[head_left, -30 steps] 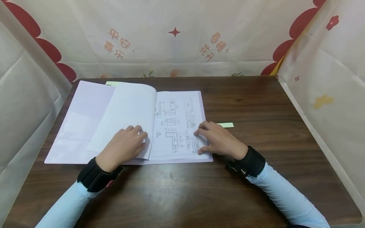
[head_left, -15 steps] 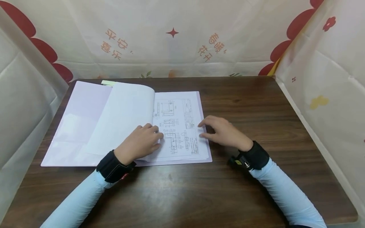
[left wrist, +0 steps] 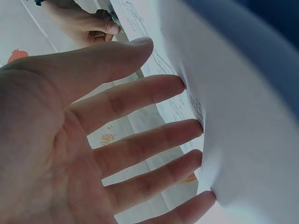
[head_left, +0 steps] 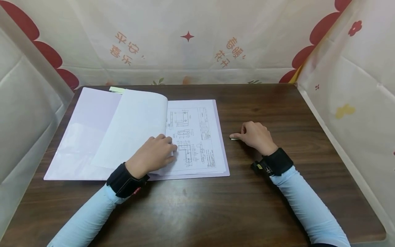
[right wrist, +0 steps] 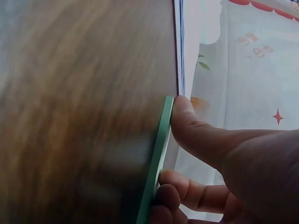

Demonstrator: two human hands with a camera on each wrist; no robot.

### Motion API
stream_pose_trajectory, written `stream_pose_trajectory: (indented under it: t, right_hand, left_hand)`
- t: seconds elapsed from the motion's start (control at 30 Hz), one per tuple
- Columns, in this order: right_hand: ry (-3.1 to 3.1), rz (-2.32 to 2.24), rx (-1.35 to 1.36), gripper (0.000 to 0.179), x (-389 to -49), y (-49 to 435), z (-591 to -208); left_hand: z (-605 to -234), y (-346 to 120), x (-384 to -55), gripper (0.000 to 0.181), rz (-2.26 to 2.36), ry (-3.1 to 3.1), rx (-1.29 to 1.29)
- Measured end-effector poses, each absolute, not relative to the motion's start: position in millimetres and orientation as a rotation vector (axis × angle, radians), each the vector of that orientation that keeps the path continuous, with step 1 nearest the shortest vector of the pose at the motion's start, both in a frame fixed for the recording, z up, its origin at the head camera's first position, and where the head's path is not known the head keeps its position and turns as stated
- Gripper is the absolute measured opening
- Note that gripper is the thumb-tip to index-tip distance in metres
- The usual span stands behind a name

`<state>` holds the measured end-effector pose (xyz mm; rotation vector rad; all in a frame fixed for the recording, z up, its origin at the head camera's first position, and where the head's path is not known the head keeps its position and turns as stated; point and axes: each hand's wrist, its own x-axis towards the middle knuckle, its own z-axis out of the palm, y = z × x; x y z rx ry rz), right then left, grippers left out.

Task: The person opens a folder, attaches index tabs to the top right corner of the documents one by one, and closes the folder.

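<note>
An open booklet in a pale lilac cover (head_left: 74, 137) lies on the table, with a blank turned page (head_left: 132, 120) on the left and a page of technical drawings (head_left: 197, 171) on the right. My left hand (head_left: 151, 152) rests across the fold; its spread, nearly straight fingertips press the paper in the left wrist view. Right of the booklet, my right hand (head_left: 256, 135) holds a pale green sticky-note pad (right wrist: 155, 158) at the tabletop. Its thumb lies at the pad's end and the other fingers are curled along it. Most of the pad is hidden in the head view.
A light green sticky note (head_left: 116, 90) sticks out past the booklet's top edge at the left. The dark wooden table (head_left: 191, 212) extends around the booklet. Printed cloth (head_left: 166, 51) hangs behind it and along both sides.
My right hand has moved right, off the booklet's edge, and taken hold of the sticky-note pad. The left hand slid right to the fold, then stayed there.
</note>
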<state>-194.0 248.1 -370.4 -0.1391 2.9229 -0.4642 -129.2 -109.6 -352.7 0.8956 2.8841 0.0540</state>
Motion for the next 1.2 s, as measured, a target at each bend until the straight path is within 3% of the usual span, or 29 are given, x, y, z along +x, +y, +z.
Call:
stream_pose_trajectory:
  t: [0.47, 0.73, 0.83, 1.2]
  right_hand:
    - [2.883, -0.551, -0.161, 0.045, -199, 253, -376]
    - [2.771, -0.641, -0.255, 0.019, -205, 262, -366]
    - [2.727, -0.671, -0.301, 0.018, -206, 265, -361]
    - [2.697, -0.713, -0.247, 0.023, -204, 270, -360]
  left_hand:
    - [-356, -111, -128, 0.024, 0.053, 2.897, 0.901]
    - [-353, -112, -131, 0.026, 0.058, 2.888, 0.89]
    - [-349, -106, -131, 0.027, 0.054, 2.887, 0.877]
    - [-319, 5, -142, 0.049, -0.184, 2.737, 1.197]
